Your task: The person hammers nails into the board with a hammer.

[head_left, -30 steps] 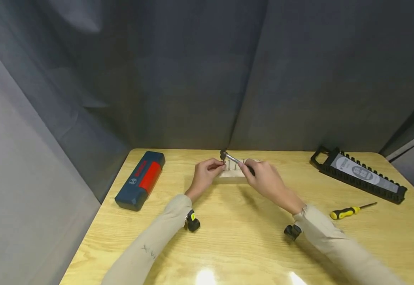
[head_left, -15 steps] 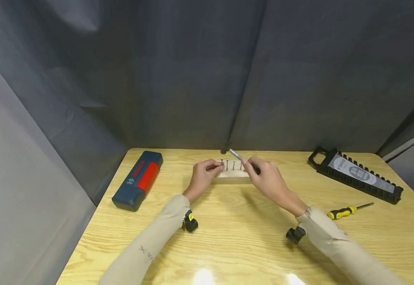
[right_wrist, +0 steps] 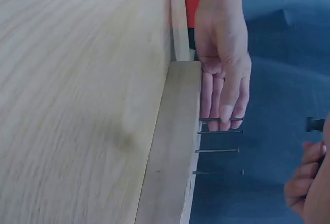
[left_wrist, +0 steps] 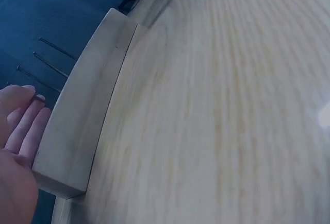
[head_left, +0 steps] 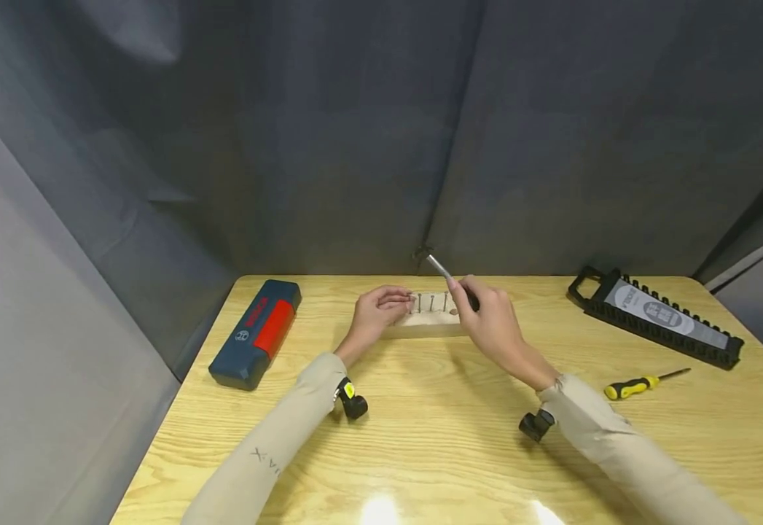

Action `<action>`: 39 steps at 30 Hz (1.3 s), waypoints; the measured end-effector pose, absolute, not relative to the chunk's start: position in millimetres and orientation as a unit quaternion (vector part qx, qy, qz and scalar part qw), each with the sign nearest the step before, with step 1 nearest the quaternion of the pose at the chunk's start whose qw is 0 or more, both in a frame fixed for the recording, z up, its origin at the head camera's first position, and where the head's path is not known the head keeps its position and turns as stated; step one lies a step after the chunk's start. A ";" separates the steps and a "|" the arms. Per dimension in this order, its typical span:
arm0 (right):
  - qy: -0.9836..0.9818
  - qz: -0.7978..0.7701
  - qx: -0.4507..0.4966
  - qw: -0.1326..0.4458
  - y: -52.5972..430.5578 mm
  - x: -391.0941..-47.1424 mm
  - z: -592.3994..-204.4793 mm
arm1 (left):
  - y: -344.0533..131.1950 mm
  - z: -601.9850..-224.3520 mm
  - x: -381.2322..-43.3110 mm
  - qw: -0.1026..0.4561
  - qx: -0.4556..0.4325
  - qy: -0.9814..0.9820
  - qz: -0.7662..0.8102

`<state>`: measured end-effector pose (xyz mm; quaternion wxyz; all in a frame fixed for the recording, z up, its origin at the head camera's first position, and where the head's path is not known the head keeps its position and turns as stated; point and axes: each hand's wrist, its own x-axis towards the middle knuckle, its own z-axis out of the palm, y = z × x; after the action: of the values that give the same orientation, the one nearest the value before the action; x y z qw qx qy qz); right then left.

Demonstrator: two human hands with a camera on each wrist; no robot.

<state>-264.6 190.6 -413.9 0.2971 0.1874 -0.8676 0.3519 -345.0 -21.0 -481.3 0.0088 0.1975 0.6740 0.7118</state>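
A pale wooden block (head_left: 427,327) lies near the table's far edge, with several thin nails (right_wrist: 219,151) standing upright in its top. At the block's left end, my left hand (head_left: 376,309) pinches the leftmost nail (right_wrist: 206,119) between thumb and fingers, best seen in the right wrist view. My right hand (head_left: 495,324) grips the dark handle of a hammer (head_left: 439,267). The hammer's head is raised above and behind the nails, apart from them, and looks blurred in the head view. In the left wrist view, part of the left hand (left_wrist: 18,126) shows beside the block.
A blue and red Bosch case (head_left: 256,334) lies on the table (head_left: 420,423) at left. On the right are a black toothed rack (head_left: 656,317) with a grey label and a yellow-black screwdriver (head_left: 643,385). A dark curtain (head_left: 355,146) hangs behind the table.
The hammer's head, at the leftmost nail a second ago, has risen away from it. My left hand stays at the same end of the block, its fingers slightly shifted.
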 end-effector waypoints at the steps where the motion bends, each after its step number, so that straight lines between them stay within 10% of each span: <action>1: -0.869 0.350 0.191 0.294 190.2 -263.7 -414.4 | -21.1 -481.4 -344.8 0.008 0.196 0.677 0.709; 39: -0.890 0.331 0.211 0.233 195.1 -262.8 -420.8 | -15.6 -486.6 -346.2 -0.067 0.200 0.695 0.687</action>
<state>-262.8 195.1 -420.8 0.2332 0.2105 -0.8896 0.3314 -346.2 -15.6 -486.6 -0.0666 0.2005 0.6954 0.6869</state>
